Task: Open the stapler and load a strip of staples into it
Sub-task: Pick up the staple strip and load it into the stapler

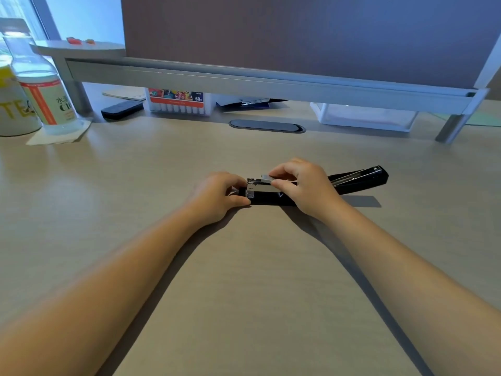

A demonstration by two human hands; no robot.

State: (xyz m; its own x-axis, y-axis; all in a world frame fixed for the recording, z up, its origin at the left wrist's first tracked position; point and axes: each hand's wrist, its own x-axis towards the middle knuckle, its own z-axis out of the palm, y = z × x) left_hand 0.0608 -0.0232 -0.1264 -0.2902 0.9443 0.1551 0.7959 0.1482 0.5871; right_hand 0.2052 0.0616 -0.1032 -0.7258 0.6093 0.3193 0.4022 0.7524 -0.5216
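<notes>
- A black stapler (271,196) is seen lying at the middle of a pale wood-grain desk (244,294), already swung open; its lid (357,177) is laid back flat toward the right.
- The stapler's front end is steadied by the left hand (217,196), thumb and fingers curled against the base and metal nose.
- A short silver strip of staples (266,179) is pinched between thumb and fingertips of the right hand (303,185), just over the metal channel (261,189) (whether it is seated yet cannot be told).
- The strip is judged light, stiff and brittle; it is best held by its long sides, lightly, or it may snap.
- The stapler is judged rigid and fairly heavy, yet liable to slide on the smooth desk; its base is the place to be held.
</notes>
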